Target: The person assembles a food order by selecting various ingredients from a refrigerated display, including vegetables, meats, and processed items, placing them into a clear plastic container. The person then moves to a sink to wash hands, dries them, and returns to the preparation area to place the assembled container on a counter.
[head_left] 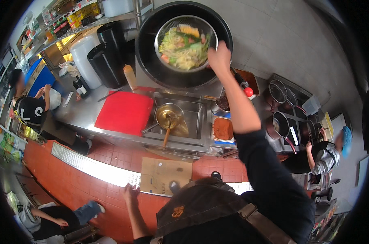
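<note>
A round metal mesh strainer (157, 45) full of shredded cabbage and mixed vegetables (186, 49) is over a large black pot (145, 67). My right hand (220, 59) is closed at the strainer's right edge, arm stretched forward; its handle is hidden by the fist. My left hand (130, 192) hangs low above the floor, fingers apart and holding nothing. Nearer than the pot, a steel sink (197, 118) holds a metal bowl (162, 110) with oily liquid and a wooden-handled utensil (167, 136).
A red mat (123, 114) and a sauce bottle (130, 76) lie left of the sink. Right of it are a tray of orange-brown sauce (223, 129) and a stove with pans (279, 125). Co-workers stand left (31, 107), right (325, 152) and lower left (50, 217). Cardboard (160, 171) covers some floor.
</note>
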`<state>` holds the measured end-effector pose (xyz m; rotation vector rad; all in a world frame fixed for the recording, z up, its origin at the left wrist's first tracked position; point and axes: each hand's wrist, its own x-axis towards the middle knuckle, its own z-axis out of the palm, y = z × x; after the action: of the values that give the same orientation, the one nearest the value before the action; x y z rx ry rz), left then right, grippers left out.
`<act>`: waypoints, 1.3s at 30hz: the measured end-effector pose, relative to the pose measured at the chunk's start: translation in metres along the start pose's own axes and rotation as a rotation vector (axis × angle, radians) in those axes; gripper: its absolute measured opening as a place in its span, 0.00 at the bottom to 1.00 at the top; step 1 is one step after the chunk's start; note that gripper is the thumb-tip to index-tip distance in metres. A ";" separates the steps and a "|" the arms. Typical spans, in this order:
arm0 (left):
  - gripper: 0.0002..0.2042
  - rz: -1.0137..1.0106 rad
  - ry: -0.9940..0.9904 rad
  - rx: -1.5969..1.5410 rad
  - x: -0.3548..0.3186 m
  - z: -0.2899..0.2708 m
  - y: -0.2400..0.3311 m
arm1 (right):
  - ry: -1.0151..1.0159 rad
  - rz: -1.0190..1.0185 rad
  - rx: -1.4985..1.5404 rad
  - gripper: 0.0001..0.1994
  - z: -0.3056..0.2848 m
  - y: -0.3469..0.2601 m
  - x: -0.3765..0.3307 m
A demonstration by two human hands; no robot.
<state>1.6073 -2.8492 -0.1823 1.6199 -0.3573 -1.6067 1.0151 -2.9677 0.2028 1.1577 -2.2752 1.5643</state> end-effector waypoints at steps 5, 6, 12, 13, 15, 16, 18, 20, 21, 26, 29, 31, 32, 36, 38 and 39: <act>0.17 -0.035 -0.101 0.093 -0.026 -0.042 -0.058 | -0.342 -0.859 -1.112 0.09 0.066 -0.048 0.090; 0.17 -0.031 -0.099 0.093 -0.030 -0.046 -0.064 | -0.302 -0.799 -1.106 0.09 0.066 -0.052 0.104; 0.17 -0.103 -0.125 0.105 -0.039 -0.038 -0.082 | -0.178 -0.701 -1.075 0.09 0.052 -0.059 0.109; 0.19 -0.112 -0.139 0.087 -0.036 -0.032 -0.081 | -0.135 -0.639 -1.045 0.09 0.045 -0.061 0.107; 0.19 -0.067 -0.205 0.143 -0.028 -0.017 -0.075 | -0.024 -0.498 -0.909 0.10 0.028 -0.066 0.097; 0.19 -0.059 -0.227 0.200 -0.024 -0.006 -0.071 | 0.006 -0.441 -0.838 0.10 0.017 -0.065 0.088; 0.20 -0.009 -0.295 0.263 -0.015 0.018 -0.059 | 0.089 -0.320 -0.692 0.10 0.000 -0.058 0.057; 0.21 0.013 -0.368 0.342 -0.004 0.052 -0.047 | 0.095 -0.097 -0.536 0.11 -0.014 -0.050 0.021; 0.22 0.033 -0.405 0.383 0.002 0.069 -0.042 | 0.011 0.049 -0.400 0.11 -0.023 -0.043 0.001; 0.21 0.038 -0.587 0.500 0.023 0.121 -0.040 | -0.378 0.309 0.167 0.08 -0.087 0.034 -0.156; 0.21 0.007 -0.576 0.603 0.021 0.129 -0.057 | -0.564 0.524 0.123 0.10 -0.143 0.107 -0.237; 0.21 -0.044 -0.580 0.637 0.009 0.128 -0.071 | -0.546 0.566 0.027 0.12 -0.191 0.171 -0.271; 0.21 -0.059 -0.539 0.700 0.001 0.129 -0.078 | -0.558 0.724 -0.034 0.13 -0.226 0.205 -0.286; 0.23 -0.159 -0.509 0.803 -0.040 0.147 -0.108 | -0.051 1.184 0.027 0.13 -0.369 0.334 -0.301; 0.23 -0.161 -0.513 0.833 -0.059 0.166 -0.126 | 0.276 1.089 0.192 0.10 -0.422 0.388 -0.285; 0.22 -0.188 -0.565 0.799 -0.066 0.181 -0.134 | 0.431 1.029 0.235 0.06 -0.441 0.413 -0.272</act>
<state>1.3845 -2.7803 -0.2049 1.7413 -1.3073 -2.2273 0.8028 -2.3902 -0.0428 -0.4714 -2.4936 2.1126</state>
